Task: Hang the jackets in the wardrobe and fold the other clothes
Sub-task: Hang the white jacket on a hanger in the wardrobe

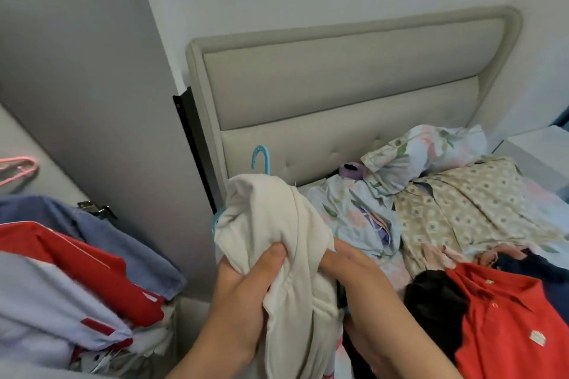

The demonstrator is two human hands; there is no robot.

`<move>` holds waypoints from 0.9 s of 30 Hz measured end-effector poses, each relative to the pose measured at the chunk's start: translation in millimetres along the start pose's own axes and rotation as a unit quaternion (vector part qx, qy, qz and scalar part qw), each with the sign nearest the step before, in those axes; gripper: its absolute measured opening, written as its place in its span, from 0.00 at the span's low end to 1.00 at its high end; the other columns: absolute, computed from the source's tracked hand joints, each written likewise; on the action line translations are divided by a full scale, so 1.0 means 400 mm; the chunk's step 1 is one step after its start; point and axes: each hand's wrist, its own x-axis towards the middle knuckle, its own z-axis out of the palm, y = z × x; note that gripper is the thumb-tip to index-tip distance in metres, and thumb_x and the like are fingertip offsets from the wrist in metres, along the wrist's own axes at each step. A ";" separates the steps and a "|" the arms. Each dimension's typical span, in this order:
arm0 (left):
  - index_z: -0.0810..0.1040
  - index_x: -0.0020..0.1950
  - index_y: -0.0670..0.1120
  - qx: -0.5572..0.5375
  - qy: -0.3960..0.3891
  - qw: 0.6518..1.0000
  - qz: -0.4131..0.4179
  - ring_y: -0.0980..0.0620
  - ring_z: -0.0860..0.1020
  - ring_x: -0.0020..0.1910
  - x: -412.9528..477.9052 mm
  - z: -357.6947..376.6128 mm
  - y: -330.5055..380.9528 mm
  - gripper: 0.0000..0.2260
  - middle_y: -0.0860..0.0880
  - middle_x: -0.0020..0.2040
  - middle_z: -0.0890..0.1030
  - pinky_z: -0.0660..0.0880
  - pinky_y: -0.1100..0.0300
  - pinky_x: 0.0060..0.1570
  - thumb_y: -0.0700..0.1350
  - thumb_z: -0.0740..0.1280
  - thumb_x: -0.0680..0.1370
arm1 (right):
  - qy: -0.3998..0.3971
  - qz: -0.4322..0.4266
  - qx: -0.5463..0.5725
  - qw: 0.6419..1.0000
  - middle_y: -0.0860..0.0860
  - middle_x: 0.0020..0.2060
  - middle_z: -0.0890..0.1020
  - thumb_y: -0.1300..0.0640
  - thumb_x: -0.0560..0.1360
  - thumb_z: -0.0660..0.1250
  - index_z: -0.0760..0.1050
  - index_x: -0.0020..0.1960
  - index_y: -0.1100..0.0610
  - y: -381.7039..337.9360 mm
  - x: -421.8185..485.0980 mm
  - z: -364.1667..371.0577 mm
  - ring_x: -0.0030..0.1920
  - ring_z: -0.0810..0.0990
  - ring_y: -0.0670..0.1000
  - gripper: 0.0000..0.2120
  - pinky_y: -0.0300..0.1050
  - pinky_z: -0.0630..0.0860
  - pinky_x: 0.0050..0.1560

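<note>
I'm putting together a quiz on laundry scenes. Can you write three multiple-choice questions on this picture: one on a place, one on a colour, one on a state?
1. Where is the red polo shirt with the chest badge?
A) spread on the bed
B) hung in the wardrobe
C) on the floor

2. What colour is the hanger hook above the cream garment?
A) black
B) blue
C) pink

3. What is the left hand doing?
A) resting open
B) holding a pink hanger
C) gripping the cream garment

Answers:
1 A: it lies flat among the other clothes on the bed.
2 B: the hook is light blue against the headboard.
3 C: the thumb and fingers are bunching the cloth.
</note>
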 end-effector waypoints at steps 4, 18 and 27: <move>0.84 0.55 0.52 0.042 -0.044 0.998 -0.012 0.44 0.84 0.54 0.033 0.085 -0.032 0.16 0.44 0.54 0.85 0.82 0.52 0.49 0.46 0.72 0.68 | 0.026 -0.018 -0.030 0.999 0.54 0.54 0.86 0.53 0.72 0.68 0.84 0.56 0.52 -0.032 -0.010 -0.089 0.56 0.84 0.55 0.14 0.51 0.81 0.58; 0.86 0.51 0.50 0.023 -0.211 0.971 -0.112 0.43 0.85 0.50 0.078 0.254 -0.101 0.11 0.41 0.51 0.86 0.81 0.53 0.41 0.45 0.72 0.69 | 0.331 -0.139 0.008 0.933 0.48 0.50 0.87 0.64 0.81 0.61 0.85 0.48 0.46 -0.063 -0.151 -0.116 0.51 0.85 0.47 0.18 0.37 0.81 0.47; 0.78 0.65 0.42 -0.014 -0.285 0.939 -0.190 0.41 0.83 0.56 -0.038 0.345 -0.166 0.24 0.40 0.57 0.84 0.79 0.42 0.55 0.44 0.68 0.68 | 0.553 -0.145 -0.071 0.817 0.44 0.51 0.85 0.48 0.74 0.63 0.81 0.51 0.36 -0.037 -0.312 -0.123 0.55 0.83 0.49 0.12 0.60 0.76 0.62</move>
